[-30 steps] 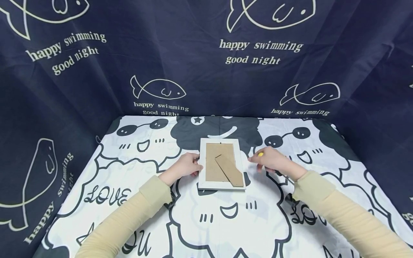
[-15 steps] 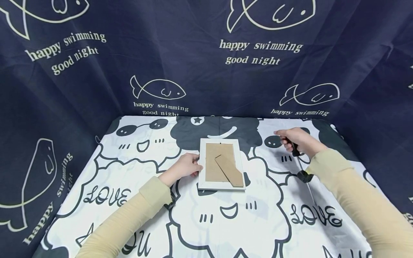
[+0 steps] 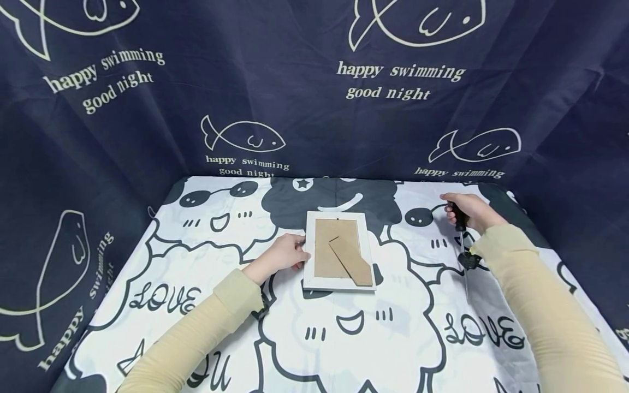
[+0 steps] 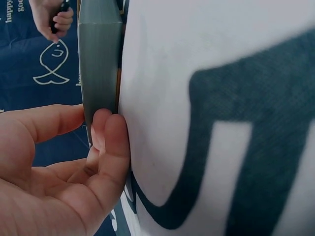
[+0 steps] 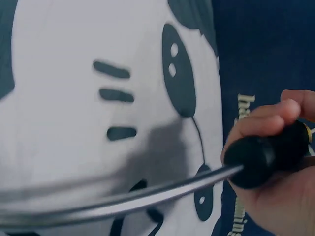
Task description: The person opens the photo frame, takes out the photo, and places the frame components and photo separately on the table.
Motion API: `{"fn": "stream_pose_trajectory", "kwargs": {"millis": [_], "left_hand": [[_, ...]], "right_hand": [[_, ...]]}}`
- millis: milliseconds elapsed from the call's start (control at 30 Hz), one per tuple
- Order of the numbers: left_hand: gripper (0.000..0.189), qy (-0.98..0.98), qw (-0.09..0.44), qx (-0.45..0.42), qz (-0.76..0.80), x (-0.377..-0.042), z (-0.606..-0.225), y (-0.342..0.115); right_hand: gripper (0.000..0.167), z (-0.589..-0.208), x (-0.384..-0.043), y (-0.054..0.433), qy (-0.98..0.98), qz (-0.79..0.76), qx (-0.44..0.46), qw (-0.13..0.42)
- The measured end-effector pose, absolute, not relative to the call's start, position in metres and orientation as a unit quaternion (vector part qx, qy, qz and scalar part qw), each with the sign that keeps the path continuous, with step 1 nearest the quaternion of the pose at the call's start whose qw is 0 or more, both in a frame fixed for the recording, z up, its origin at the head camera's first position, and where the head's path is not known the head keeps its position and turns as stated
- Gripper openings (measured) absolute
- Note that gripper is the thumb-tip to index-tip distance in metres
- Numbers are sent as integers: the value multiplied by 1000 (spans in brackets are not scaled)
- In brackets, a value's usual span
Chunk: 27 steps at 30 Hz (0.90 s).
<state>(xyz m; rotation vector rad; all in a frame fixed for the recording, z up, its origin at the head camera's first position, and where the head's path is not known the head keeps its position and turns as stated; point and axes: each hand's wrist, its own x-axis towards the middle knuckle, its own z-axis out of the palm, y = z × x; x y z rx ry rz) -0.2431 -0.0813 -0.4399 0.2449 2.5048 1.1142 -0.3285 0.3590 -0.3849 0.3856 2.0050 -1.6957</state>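
Note:
A white picture frame point(image 3: 363, 234) lies face down on the patterned cloth, showing its brown backing board point(image 3: 321, 262) and a slanted stand leg point(image 3: 351, 259). My left hand point(image 3: 282, 252) grips the frame's left edge; in the left wrist view, thumb and fingers point(image 4: 114, 142) pinch its side point(image 4: 100, 64). To the right of the frame, my right hand point(image 3: 473, 210) is raised above the cloth and holds a screwdriver point(image 3: 460, 219) by its black handle. Its long metal shaft point(image 5: 128, 200) points down toward me in the head view. The tip is out of the right wrist view.
A white cloth point(image 3: 403, 338) with black cartoon drawings covers the table. Dark blue curtains point(image 3: 314, 98) with fish prints stand behind it and at both sides. A small black device point(image 3: 469, 260) sits at the right wrist.
My right hand has moved away from the frame's right edge, to the right and farther back, turning the screwdriver's shaft downward. The left hand and the frame have stayed put.

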Motion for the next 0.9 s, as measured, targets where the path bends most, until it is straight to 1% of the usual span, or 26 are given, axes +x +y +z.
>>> {"fn": "stream_pose_trajectory", "kwargs": {"millis": [100, 200, 300, 333, 467, 533, 767, 900], "left_hand": [[56, 892, 195, 88, 397, -243, -440, -81], [56, 891, 196, 87, 399, -242, -439, -81], [56, 892, 195, 88, 399, -242, -439, -81], [56, 891, 196, 87, 400, -242, -439, -81], [56, 891, 198, 85, 401, -242, -439, -81], [56, 890, 199, 84, 400, -241, -439, -82], [54, 894, 196, 97, 391, -242, -440, -81], [44, 910, 187, 114, 352, -244, -437, -79]], "right_hand": [[27, -393, -330, 365, 746, -608, 145, 230], [24, -401, -330, 369, 775, -579, 128, 219], [13, -408, -329, 372, 819, -526, 112, 198], [14, -411, -329, 373, 836, -504, 109, 189], [40, -421, -328, 377, 887, -420, 110, 160], [47, -425, -329, 377, 903, -390, 109, 146], [61, -433, -329, 374, 954, -266, 90, 105], [62, -435, -327, 371, 960, -251, 84, 92]]}}
